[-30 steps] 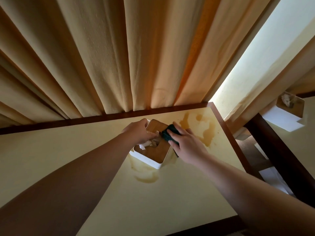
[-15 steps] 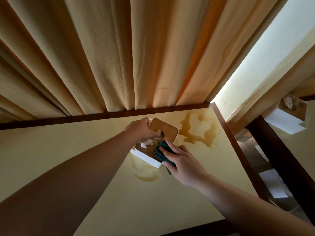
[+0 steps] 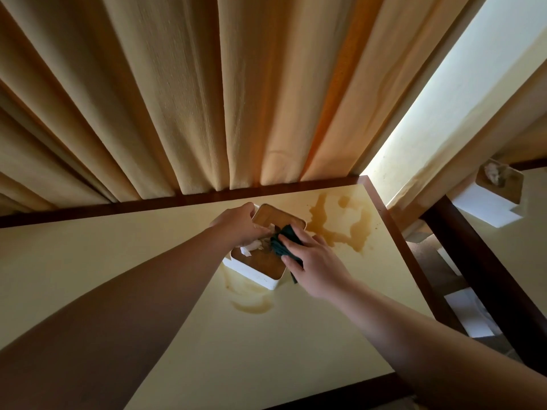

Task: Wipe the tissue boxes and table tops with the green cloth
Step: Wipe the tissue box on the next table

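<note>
A white tissue box [image 3: 258, 273] with a wooden lid stands on the cream table top [image 3: 148, 255] near its far edge. My left hand [image 3: 241, 224] grips the box's far left corner, over the tissue that sticks out of the lid. My right hand [image 3: 313, 261] presses the dark green cloth [image 3: 282, 242] flat on the lid's right side. Brown liquid stains [image 3: 340, 229] lie on the table right of the box, and a fainter smear [image 3: 251, 303] lies in front of it.
Cream curtains [image 3: 207, 99] hang right behind the table's dark wooden rim [image 3: 148, 204]. A second table [image 3: 527, 250] to the right holds another white tissue box [image 3: 494, 199]. A gap with chair parts and white paper [image 3: 470, 315] separates the two tables.
My right hand slid the cloth from the lid's far right corner down toward its near edge, then back up to the lid's middle. My left hand kept its hold on the box.
</note>
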Motion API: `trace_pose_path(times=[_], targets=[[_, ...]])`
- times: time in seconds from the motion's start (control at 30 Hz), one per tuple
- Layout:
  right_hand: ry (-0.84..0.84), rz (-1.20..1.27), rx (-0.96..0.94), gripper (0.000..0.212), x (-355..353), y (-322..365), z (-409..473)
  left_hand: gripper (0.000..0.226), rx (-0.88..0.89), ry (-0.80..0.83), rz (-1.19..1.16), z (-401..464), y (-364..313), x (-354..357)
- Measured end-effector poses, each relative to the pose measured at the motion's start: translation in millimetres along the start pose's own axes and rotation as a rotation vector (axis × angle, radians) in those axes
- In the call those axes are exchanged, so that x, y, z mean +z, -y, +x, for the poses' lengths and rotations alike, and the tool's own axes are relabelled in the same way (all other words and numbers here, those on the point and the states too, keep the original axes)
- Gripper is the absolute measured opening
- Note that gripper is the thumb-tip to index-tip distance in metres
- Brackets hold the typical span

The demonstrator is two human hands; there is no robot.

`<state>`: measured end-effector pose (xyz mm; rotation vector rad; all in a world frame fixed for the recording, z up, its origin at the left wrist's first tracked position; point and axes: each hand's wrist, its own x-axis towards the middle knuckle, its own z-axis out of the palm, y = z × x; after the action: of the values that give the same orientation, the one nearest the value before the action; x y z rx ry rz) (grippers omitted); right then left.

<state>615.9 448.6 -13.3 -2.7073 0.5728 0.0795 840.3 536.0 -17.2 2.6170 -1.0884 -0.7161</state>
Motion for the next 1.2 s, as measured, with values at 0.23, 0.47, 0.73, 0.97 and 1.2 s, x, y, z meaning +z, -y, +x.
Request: trace_pose_path(times=[0.23, 0.47, 0.73, 0.97, 1.2], targets=[[0.065, -0.055, -0.176, 0.064, 12.5, 4.2, -30.0, 0.065, -0.003, -0.021, -0.004, 0.1, 0.5, 1.6], [0.071, -0.12, -0.07, 0.056, -14.4, -13.6, 7.3, 0.065, 0.0, -0.005, -0.023, -1.3, 0.8, 0.1], [0.016, -0.037, 0.061, 0.054, -7.1, -1.6, 18.1, 0.061, 0.009, -0.009, -0.006, 0.0, 1.0, 1.3], [0.047, -0.015, -0.131, 0.058, 10.5, 6.0, -26.7, 0.064, -0.007, -0.007, -0.025, -1.2, 1.2, 1.2], [0.006, -0.077, -0.084, 0.052, -6.3, -13.3, -3.4, 0.064, 0.003, 0.0, -0.048, -6.3, -0.6, -2.7]])
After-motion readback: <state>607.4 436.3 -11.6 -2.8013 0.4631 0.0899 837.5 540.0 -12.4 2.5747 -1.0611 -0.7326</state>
